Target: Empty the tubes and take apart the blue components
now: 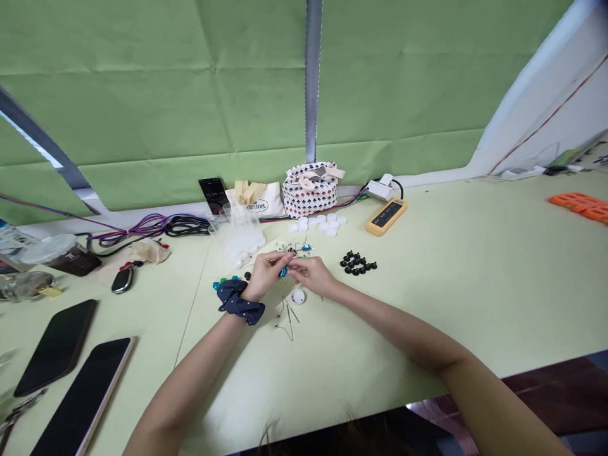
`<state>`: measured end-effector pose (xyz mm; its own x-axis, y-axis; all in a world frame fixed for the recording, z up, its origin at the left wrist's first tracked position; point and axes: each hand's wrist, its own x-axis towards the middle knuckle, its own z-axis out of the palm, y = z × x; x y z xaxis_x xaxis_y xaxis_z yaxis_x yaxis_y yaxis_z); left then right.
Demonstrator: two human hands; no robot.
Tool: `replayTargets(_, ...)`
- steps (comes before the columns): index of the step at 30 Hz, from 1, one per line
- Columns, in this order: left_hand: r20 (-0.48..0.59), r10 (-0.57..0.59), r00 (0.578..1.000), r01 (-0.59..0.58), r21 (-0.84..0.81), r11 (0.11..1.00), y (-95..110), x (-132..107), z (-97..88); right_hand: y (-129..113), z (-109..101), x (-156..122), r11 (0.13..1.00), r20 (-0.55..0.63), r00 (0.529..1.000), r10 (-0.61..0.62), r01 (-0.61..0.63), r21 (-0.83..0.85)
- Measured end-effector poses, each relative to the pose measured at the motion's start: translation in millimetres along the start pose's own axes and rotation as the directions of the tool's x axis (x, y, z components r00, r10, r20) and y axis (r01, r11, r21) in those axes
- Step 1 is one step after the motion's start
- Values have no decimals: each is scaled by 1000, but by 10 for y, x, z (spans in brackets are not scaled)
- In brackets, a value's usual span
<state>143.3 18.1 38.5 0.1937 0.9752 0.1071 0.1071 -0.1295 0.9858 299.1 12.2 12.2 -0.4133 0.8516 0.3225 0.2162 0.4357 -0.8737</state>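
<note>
My left hand (265, 273), with a dark dotted scrunchie (240, 303) on its wrist, pinches a small blue part (284, 272). My right hand (311, 275) meets it from the right, its fingertips closed at the same small piece; the exact grip is hidden. Just beyond the fingers lie thin metal bits and blue pieces (306, 247). A round white cap (297, 296) sits on the table below my hands, with thin bent wires (289, 320) nearer to me. Several blue and green beads (223, 281) lie left of my left hand.
Black small parts (356, 262) are grouped at right, white caps (327, 221) behind. Clear tubes (237, 237) stand back left, beside a patterned pouch (311, 190). A yellow power strip (387, 216), phones (83, 399), a car key (122, 279) and cables (142, 228) lie around.
</note>
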Motion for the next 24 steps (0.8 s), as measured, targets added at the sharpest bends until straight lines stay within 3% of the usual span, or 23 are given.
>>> replayTargets(10,122,-93,988,100,-60,993,-100,42,-65,35,-45,1,958,78,982,-170,183,-221)
replayTargets(14,133,-94,987,101,-50,994,-104,51,-72,35,-54,7,969,86,985,-150,163,-188)
replayTargets(19,168,-31,985,30,5,1000,-144,61,-64,6,-52,3,984,102,994,-41,58,-169)
replayTargets(24,149,0,989,-23,151,988,-158,78,-101,-158,-163,28,886,189,980,-63,142,-441)
